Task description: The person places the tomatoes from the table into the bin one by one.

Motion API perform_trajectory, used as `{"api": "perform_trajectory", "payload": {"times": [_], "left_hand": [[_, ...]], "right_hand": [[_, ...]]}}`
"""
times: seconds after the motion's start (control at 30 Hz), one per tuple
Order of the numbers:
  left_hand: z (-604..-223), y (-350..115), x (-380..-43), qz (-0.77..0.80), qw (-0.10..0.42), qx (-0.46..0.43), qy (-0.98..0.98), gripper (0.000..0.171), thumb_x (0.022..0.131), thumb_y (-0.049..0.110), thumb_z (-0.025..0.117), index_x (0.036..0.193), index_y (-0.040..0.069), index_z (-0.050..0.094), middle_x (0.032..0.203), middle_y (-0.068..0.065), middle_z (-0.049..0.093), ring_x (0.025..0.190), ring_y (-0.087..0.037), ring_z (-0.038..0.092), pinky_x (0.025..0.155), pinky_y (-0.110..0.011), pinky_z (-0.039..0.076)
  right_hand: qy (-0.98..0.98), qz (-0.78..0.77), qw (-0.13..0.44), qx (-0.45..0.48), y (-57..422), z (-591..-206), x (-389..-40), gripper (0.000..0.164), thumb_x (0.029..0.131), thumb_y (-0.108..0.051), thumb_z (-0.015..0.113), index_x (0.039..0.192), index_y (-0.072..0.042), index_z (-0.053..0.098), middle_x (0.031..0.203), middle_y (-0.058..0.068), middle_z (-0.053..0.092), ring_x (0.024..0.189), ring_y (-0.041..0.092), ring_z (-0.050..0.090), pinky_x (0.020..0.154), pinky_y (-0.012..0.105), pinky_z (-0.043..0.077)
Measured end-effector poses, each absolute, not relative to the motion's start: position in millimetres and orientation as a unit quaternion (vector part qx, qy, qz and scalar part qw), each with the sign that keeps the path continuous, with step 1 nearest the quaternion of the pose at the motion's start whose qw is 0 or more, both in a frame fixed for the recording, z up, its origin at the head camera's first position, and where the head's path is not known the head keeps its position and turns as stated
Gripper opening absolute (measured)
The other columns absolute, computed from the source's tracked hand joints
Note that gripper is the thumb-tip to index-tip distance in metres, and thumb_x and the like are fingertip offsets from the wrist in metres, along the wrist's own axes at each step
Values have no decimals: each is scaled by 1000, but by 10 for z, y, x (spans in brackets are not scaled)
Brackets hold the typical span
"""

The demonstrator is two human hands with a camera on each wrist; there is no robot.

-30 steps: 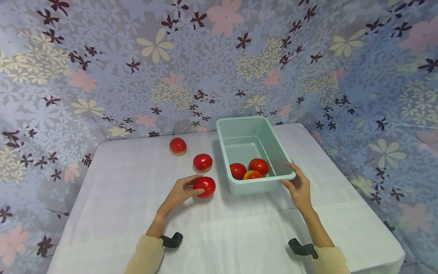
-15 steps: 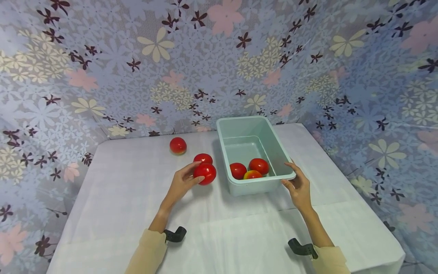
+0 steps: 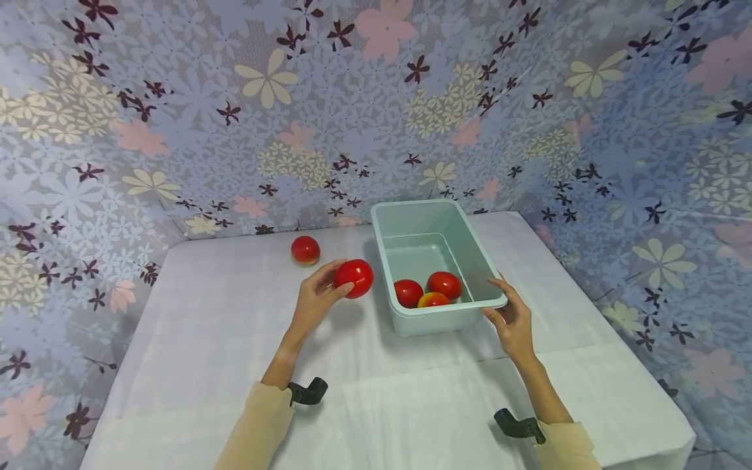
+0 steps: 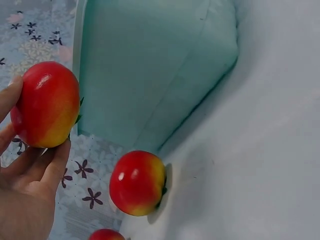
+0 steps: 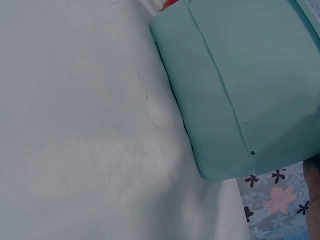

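Note:
My left hand [image 3: 314, 301] grips a glossy red tomato [image 3: 354, 279], raised above the table to the left of the pale green plastic bin [image 3: 440, 320]. In the left wrist view the held tomato [image 4: 47, 105] shows a yellow end and bits of green leaf. Below it lies another tomato [image 4: 137, 182], hidden behind the held one in the head view. My right hand [image 3: 516, 326] holds the bin's near right corner, fingers at the rim and thumb below it. Three tomatoes, one of them this yellow-topped tomato [image 3: 435, 299], sit in the bin's near end.
One more tomato [image 3: 305, 250] rests toward the back of the table, left of the bin. A white cloth [image 3: 411, 405] covers the table. Flower-patterned fabric [image 3: 352, 130] hangs close behind it and along the sides.
My left hand has lifted its tomato and moved it away from me, over the tomato behind, which it now covers in the head view. The right hand and bin have stayed put.

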State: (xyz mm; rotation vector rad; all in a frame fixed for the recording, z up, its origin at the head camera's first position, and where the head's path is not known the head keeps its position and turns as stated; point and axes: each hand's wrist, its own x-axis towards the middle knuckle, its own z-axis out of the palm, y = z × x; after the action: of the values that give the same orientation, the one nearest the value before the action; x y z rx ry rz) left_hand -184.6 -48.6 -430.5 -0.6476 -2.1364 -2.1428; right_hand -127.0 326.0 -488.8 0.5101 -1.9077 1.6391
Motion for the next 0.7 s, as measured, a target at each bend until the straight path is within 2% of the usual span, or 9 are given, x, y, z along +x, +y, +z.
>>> {"api": "perform_trajectory", "payload": {"times": [0.5, 0.7], "left_hand": [[-4131, -331, -1885, -709, 47, -207, -672, 46, 90, 2, 66, 134, -4, 53, 134, -22, 57, 119, -34, 57, 96, -27, 53], [-4090, -236, -1895, -718, 54, -215, -660, 45, 90, 0, 66, 133, -4, 54, 132, -24, 57, 114, -28, 59, 93, -26, 54]], "right_hand": [[-707, 616, 287, 194, 3260, -4886, -1277, 53, 81, 21, 63, 131, 20, 45, 150, 38, 28, 133, 11, 46, 92, 14, 50], [-712, 611, 288, 192, 3260, -4876, -1270, 55, 79, 23, 61, 131, 20, 45, 150, 38, 28, 133, 11, 46, 92, 13, 50]]}}
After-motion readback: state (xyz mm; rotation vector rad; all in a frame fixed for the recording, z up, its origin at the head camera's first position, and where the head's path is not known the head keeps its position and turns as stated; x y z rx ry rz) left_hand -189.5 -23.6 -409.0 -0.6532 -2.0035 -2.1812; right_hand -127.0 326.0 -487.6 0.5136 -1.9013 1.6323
